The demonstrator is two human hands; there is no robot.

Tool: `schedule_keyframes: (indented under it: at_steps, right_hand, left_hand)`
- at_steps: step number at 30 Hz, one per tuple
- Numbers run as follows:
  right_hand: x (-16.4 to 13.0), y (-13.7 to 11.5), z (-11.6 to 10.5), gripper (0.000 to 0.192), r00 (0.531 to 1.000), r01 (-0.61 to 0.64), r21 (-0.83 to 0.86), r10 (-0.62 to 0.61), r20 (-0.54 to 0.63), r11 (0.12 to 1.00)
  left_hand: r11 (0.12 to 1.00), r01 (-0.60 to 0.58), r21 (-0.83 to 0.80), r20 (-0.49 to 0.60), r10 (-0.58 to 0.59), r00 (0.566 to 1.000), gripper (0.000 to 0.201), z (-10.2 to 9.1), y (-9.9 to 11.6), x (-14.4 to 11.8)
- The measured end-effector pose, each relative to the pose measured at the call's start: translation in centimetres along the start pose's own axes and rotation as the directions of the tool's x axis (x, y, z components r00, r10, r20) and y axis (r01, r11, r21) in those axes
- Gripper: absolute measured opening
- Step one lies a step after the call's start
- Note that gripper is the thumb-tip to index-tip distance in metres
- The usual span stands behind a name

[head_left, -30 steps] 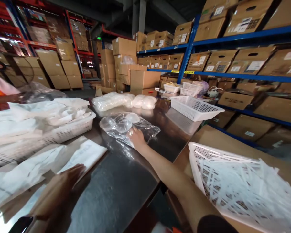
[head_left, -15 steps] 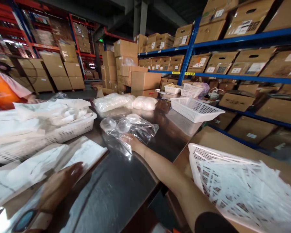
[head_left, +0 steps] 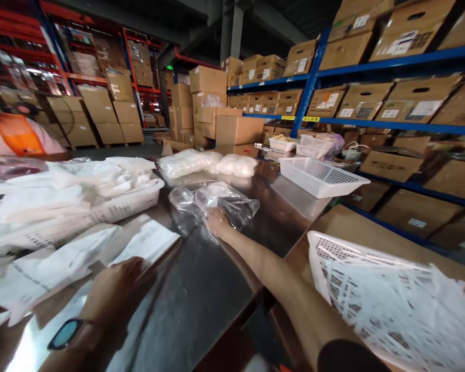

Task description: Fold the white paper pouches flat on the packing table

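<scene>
My right hand (head_left: 217,221) reaches across the dark metal table with curled fingers at the near side of a clear plastic bag (head_left: 242,209). Round, clear, shallow pieces (head_left: 206,197) show through the film; their exact kind I cannot make out. The fingertips are partly lost among the folds. Low on the left, my left hand (head_left: 118,284), with a watch on its wrist, lies over the edge of flat white printed packets (head_left: 149,237). Its fingers are loosely bent and hold nothing that shows.
A white basket (head_left: 134,205) heaped with white packets stands left. Filled plastic bags (head_left: 189,163) lie behind the clear bag. Another white basket (head_left: 321,175) is at the far right; one with white strips (head_left: 395,299) stands near right. A co-worker (head_left: 21,137) is across the table.
The view has shifted slightly, so things sit further right. My right hand has moved a little deeper into the bag's folds. My left hand has stayed by the packets, its fingers slightly more bent.
</scene>
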State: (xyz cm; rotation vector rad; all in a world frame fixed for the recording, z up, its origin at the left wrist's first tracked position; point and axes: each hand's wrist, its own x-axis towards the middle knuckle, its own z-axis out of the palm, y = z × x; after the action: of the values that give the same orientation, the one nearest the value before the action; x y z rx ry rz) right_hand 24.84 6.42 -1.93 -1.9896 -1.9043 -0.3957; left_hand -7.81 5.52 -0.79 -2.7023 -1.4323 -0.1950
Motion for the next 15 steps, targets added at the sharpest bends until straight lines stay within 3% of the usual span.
schedule_keyframes:
  at_steps: [2, 4, 6, 8, 11, 15]
  right_hand:
    - [0.0, -0.1, 0.0, 0.024, 1.000, 0.002, -0.005, -0.002, 0.019, 1.000]
    - [0.4, 0.0, -0.4, 0.029, 1.000, -0.019, -0.006, 0.019, 0.015, 1.000]
    - [1.6, 0.4, -1.0, 0.036, 0.998, -0.067, 0.000, 0.067, 0.000, 0.998]
    - [3.4, 1.1, -1.7, 0.038, 0.992, -0.127, 0.010, 0.127, -0.008, 0.992]
    - [6.1, 1.9, -2.8, 0.035, 0.986, -0.166, 0.013, 0.166, 0.002, 0.986]
    - [7.6, 1.8, -2.8, 0.038, 0.987, -0.146, -0.020, 0.147, 0.058, 0.989]
  left_hand:
    - [1.000, 0.014, 0.014, 0.005, -0.014, 1.000, 0.041, -0.3, 0.4, -0.1]
    - [0.999, 0.043, 0.008, -0.032, -0.042, 0.999, 0.039, -0.5, 0.6, -0.2]
    - [0.995, 0.094, -0.011, -0.150, -0.095, 0.984, 0.036, -0.5, 0.8, -0.2]
    - [0.989, 0.135, -0.065, -0.310, -0.149, 0.939, 0.032, -0.3, 0.8, -0.2]
    - [0.981, 0.106, -0.163, -0.452, -0.170, 0.876, 0.030, -0.1, 1.2, -0.3]
    - [0.988, -0.003, -0.155, -0.395, -0.059, 0.917, 0.023, -0.4, 2.3, -0.5]
